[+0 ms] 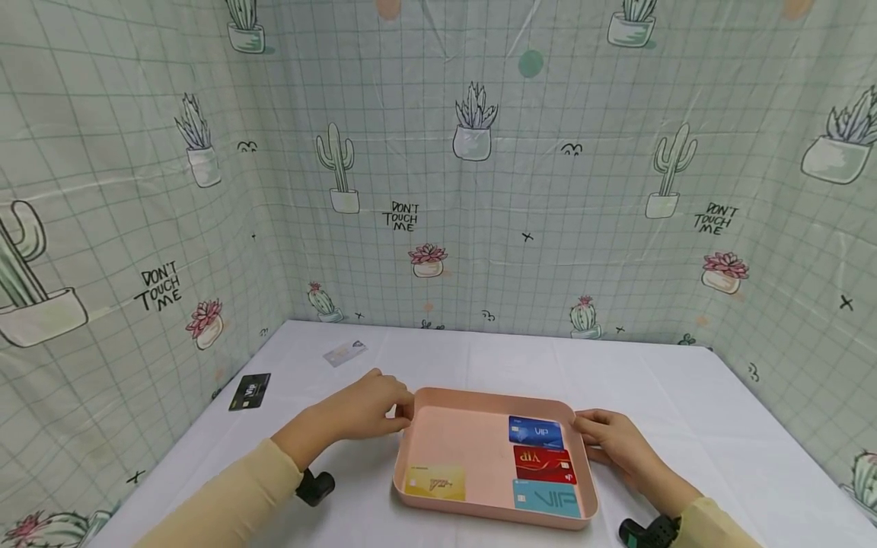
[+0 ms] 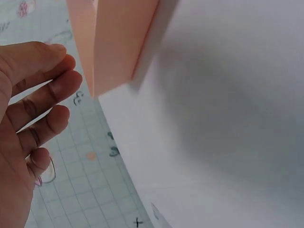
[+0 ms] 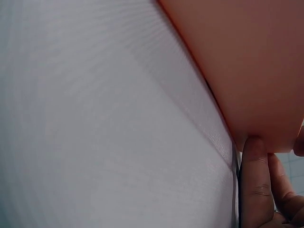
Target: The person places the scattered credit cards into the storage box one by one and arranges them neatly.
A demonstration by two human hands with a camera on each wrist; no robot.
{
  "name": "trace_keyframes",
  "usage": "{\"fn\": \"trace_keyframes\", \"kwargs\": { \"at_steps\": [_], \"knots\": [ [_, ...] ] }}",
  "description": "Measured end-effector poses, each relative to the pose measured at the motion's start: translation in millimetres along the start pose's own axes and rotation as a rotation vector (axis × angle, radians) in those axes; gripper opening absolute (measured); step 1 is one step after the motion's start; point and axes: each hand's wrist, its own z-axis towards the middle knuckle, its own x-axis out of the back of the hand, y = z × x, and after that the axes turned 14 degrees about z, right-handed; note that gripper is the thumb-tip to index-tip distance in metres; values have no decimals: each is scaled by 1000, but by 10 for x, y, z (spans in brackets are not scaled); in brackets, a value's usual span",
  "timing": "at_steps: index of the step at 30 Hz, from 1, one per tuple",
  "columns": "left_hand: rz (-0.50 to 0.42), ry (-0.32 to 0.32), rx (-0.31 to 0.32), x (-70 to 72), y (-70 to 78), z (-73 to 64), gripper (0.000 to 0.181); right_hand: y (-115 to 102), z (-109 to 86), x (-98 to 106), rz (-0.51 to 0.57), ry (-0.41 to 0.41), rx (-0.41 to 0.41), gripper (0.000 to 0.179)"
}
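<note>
On white table (image 1: 685, 403), pink tray (image 1: 455, 434) is set; positioning apparently under way, even two-sided contact likely required. Far-left corner flanked by left hand (image 1: 370, 407), fingers relaxed; right wall touched by right hand (image 1: 617, 441), fingers straightened. Four cards (image 1: 544, 463) contained.

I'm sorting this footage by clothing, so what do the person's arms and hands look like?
The left sleeve and right sleeve are pale yellow. The left wrist device is black; the right wrist device is black with a greenish part. The left hand and right hand are gloveless.
</note>
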Motion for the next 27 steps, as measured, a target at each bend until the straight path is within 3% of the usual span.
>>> {"fn": "trace_keyframes", "kwargs": {
  "at_steps": [11, 17, 27],
  "knots": [
    [-38, -17, 120, -18, -331, -156, 11, -25, -21, -17, 14, 3, -18, 54],
    [-58, -14, 143, -101, -458, -204, 10, -21, -29, -13, 22, 0, -7, 53],
    [-99, -64, 254, -220, -722, -358, 9, -19, -30, -13, -17, 8, -12, 55]
  ]
}}
